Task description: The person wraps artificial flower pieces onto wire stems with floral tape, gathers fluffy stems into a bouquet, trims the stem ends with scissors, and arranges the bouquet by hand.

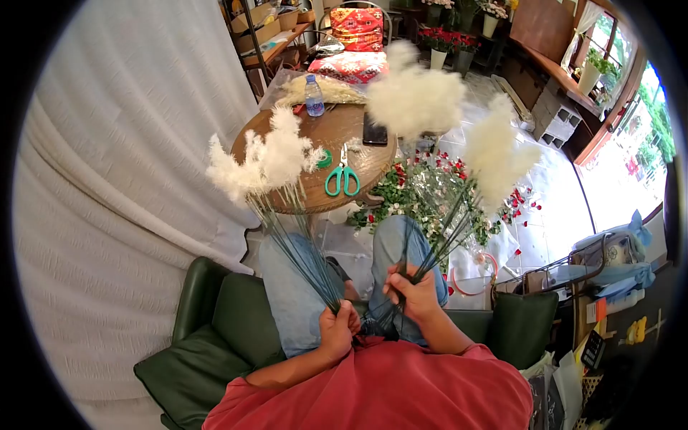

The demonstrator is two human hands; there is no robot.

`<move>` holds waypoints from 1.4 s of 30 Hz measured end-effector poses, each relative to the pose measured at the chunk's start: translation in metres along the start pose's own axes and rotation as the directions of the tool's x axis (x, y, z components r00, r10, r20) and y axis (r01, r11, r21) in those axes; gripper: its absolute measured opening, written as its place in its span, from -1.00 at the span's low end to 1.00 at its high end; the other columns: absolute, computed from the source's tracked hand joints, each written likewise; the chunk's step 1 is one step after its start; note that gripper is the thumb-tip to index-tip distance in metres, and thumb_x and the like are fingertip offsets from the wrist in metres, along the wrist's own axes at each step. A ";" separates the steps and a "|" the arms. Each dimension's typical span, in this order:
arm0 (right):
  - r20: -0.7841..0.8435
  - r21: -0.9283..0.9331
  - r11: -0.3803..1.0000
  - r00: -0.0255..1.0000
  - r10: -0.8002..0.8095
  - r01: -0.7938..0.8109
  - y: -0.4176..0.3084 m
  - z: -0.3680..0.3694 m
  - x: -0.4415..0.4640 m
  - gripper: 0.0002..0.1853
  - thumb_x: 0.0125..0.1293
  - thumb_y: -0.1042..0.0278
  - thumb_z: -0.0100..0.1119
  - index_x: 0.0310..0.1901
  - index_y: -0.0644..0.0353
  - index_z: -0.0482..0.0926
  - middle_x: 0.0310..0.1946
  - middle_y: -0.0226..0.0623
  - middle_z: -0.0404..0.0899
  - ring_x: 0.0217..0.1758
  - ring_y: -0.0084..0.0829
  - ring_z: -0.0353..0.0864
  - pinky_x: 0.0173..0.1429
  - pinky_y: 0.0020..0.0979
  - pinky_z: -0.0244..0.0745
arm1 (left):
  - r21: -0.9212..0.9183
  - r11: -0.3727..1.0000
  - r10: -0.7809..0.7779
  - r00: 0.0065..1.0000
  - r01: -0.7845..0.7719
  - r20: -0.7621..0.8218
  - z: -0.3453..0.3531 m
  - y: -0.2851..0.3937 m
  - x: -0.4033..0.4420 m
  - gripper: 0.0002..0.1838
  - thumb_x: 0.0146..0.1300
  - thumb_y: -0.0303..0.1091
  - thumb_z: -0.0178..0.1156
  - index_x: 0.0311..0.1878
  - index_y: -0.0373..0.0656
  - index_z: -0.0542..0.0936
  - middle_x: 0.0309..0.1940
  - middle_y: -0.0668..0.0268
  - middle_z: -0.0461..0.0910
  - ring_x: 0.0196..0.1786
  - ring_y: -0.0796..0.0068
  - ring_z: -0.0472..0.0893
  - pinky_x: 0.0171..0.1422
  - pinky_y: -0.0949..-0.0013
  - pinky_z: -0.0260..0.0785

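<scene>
My left hand is closed around the lower ends of a bunch of dark green stems topped with fluffy cream plumes, like pampas grass. The bunch leans up and left, its plumes over the edge of the round wooden table. In my right hand is a second bunch, fanned up and right, with cream plumes blurred by motion. Both hands are above my lap, apart from each other. Beyond them on the table lie scissors with teal handles and a green tape roll.
A water bottle and a phone rest on the table. Green leaves and red petals litter the floor. A white curtain hangs at left. I sit on a green sofa; a metal-framed rack stands right.
</scene>
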State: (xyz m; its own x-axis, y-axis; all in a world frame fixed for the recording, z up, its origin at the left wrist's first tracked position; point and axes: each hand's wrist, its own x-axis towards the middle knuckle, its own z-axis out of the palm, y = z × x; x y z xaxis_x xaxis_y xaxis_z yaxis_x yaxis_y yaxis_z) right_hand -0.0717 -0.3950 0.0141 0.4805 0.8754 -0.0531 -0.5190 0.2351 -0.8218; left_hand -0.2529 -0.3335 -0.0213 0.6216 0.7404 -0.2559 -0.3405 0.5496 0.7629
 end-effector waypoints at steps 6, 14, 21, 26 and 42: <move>-0.033 -0.275 0.960 0.999 0.040 -0.048 0.011 0.019 -0.002 -0.79 0.21 0.48 0.39 -0.17 0.41 0.65 -0.42 -0.27 0.67 -0.46 -0.58 0.61 -0.45 -0.57 0.44 | 0.273 0.960 0.069 0.998 -0.065 -0.004 0.006 0.006 -0.005 -0.91 0.32 -0.50 0.25 -0.17 -0.20 0.53 -0.55 0.41 0.45 -0.60 0.67 0.35 -0.57 0.49 0.17; -0.110 -0.328 0.945 0.994 -0.014 -0.023 0.015 0.031 -0.007 -0.80 0.22 0.37 0.42 -0.24 0.34 0.67 -0.47 -0.38 0.66 -0.54 -0.68 0.51 -0.46 -0.61 0.37 | 0.330 0.920 0.190 0.978 -0.209 0.088 0.001 -0.006 -0.002 -0.82 0.25 -0.55 0.32 -0.09 -0.25 0.59 -0.50 0.41 0.55 -0.57 0.73 0.41 -0.53 0.53 0.22; -0.230 -0.306 0.952 0.972 -0.051 -0.023 0.029 0.021 0.000 -0.72 0.42 0.22 0.21 -0.22 0.34 0.61 -0.54 -0.40 0.56 -0.66 -0.65 0.38 -0.57 -0.59 0.23 | 0.260 0.959 0.098 0.993 -0.113 0.069 -0.003 0.004 -0.009 -0.89 0.30 -0.60 0.20 -0.13 -0.27 0.57 -0.50 0.35 0.53 -0.58 0.65 0.42 -0.54 0.48 0.27; -0.371 -0.290 0.956 0.925 -0.078 -0.036 0.026 0.020 0.005 -0.70 0.45 0.19 0.16 -0.22 0.34 0.58 -0.58 -0.44 0.48 -0.70 -0.65 0.34 -0.62 -0.57 0.18 | 0.090 0.991 0.089 0.990 -0.099 0.108 -0.009 0.001 -0.009 -0.88 0.23 -0.64 0.15 -0.19 -0.25 0.51 -0.52 0.34 0.48 -0.59 0.63 0.39 -0.51 0.49 0.24; -0.475 -0.154 0.967 0.842 -0.255 0.206 -0.011 -0.032 0.028 -0.77 0.47 0.28 0.14 -0.08 0.31 0.53 -0.55 -0.36 0.53 -0.73 -0.62 0.32 -0.63 -0.56 0.22 | 0.005 0.995 0.095 0.992 -0.096 0.083 -0.012 0.003 -0.008 -0.88 0.22 -0.68 0.08 -0.23 -0.27 0.43 -0.47 0.28 0.46 -0.59 0.60 0.36 -0.54 0.45 0.23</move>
State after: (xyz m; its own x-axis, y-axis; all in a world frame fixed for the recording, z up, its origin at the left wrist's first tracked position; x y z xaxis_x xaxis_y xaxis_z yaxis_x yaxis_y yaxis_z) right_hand -0.0301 -0.3866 0.0035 0.8726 0.4771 -0.1048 -0.2943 0.3422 -0.8923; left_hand -0.2668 -0.3331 -0.0238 0.6431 0.7543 -0.1320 -0.3949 0.4743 0.7868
